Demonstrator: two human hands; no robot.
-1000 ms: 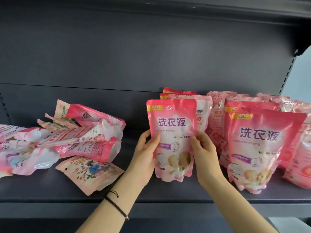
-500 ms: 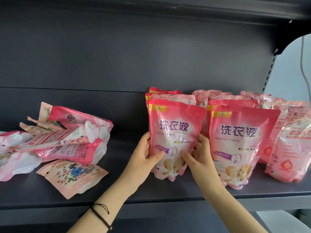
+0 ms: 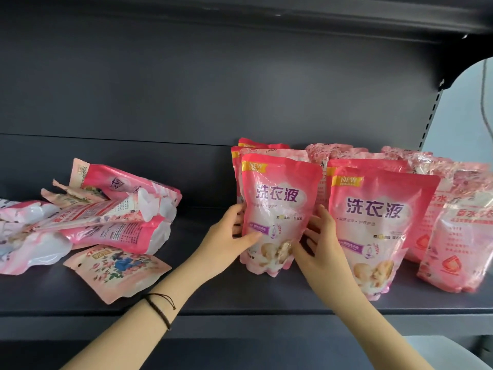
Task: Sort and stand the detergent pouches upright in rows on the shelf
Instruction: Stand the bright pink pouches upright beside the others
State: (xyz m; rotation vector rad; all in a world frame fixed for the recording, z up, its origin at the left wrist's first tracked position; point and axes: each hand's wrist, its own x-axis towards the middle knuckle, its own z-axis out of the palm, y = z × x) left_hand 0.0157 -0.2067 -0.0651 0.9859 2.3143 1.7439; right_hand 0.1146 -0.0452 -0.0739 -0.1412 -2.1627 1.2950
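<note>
**Both hands on 1 upright pouch, mid-shelf**

The left hand point(image 3: 226, 239) and the right hand point(image 3: 320, 244) clasp the same pink detergent pouch point(image 3: 280, 198) from either side, thumbs on its printed face and fingers tucked behind its edges. The pouch is upright near the middle of the dark shelf point(image 3: 240, 297), at the front of a row of like pouches. Whether its base bears fully on the board is unclear. Just to its right a second pink pouch point(image 3: 378, 222) stands heading another row, with paler pouches point(image 3: 458, 236) further right. Well apart on the left, a heap of pouches point(image 3: 112, 209) lies toppled, with a floral pouch point(image 3: 117, 268) flat before it. A dark cord bracelet point(image 3: 160, 308) circles the left wrist.
</note>
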